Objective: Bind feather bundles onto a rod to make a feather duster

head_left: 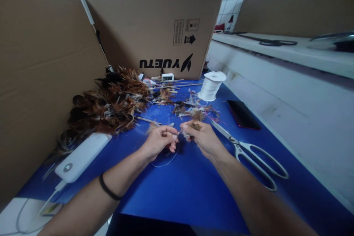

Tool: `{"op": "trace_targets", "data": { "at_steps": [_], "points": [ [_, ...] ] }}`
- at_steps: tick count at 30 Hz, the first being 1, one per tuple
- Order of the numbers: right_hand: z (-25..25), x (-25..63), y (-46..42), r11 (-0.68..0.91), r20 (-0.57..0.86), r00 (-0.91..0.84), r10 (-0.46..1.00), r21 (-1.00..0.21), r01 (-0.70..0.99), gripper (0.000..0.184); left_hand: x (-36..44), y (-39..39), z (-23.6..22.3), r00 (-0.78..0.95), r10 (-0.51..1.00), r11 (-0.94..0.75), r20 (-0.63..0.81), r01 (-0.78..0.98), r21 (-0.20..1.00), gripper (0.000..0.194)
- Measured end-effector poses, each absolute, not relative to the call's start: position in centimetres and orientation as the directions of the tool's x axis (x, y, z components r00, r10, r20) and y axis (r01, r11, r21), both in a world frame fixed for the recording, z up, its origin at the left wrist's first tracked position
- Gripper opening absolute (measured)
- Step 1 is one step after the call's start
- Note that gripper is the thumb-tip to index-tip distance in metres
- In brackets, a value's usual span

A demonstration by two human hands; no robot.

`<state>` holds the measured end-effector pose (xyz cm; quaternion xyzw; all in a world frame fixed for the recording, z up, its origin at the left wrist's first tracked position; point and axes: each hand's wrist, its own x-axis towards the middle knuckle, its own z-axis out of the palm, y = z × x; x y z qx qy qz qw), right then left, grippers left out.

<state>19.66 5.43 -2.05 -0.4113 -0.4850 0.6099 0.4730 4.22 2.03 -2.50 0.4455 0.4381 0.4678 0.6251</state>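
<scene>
My left hand (pixel 160 141) and my right hand (pixel 203 138) meet over the blue table top (pixel 190 188), both closed in a pinch. Between their fingertips is a small tuft of brown feathers (pixel 186 135). A thin white thread (pixel 168 160) loops down from the left hand onto the table. My left wrist wears a black band (pixel 108 190). Silver scissors (pixel 250 151) lie shut just right of my right hand.
A heap of brown feathers (pixel 110 105) lies at the left, loose feathers and thin sticks (pixel 177 84) behind. A white thread spool (pixel 211 85), dark phone (pixel 243 115), white power bank (pixel 81 156) and cardboard walls (pixel 155 25) surround the work area.
</scene>
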Motion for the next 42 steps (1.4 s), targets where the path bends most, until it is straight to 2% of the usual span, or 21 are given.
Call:
{"op": "trace_targets", "data": {
  "at_steps": [12,19,26,33,42],
  "points": [
    [-2.0,19.7,5.5,-0.047,-0.032,-0.122,0.992,-0.992,-0.116,0.027,3.9,2.0,-2.1,0.089,0.996,0.007,0.009,-0.181,0.983,0.030],
    [-1.9,19.3,5.0,-0.035,-0.022,-0.163,0.986,-0.997,-0.074,0.030,4.2,1.9,-2.3,0.127,0.980,0.165,-0.155,-0.068,0.984,0.031],
    [-2.3,18.6,4.6,-0.023,-0.016,-0.230,0.973,-0.999,-0.028,0.026,4.4,2.0,-2.9,0.129,0.978,0.165,-0.162,-0.013,0.986,0.022],
    [-3.2,18.7,4.9,0.010,0.006,-0.193,0.981,-1.000,0.020,0.020,4.5,2.0,-2.9,0.125,0.960,0.253,-0.252,0.002,0.967,0.009],
    [-3.1,19.3,5.5,-0.035,-0.029,-0.087,0.996,-0.998,-0.061,0.025,4.4,1.9,-2.7,0.135,0.941,0.320,-0.310,-0.057,0.946,0.013]
  ]
}}
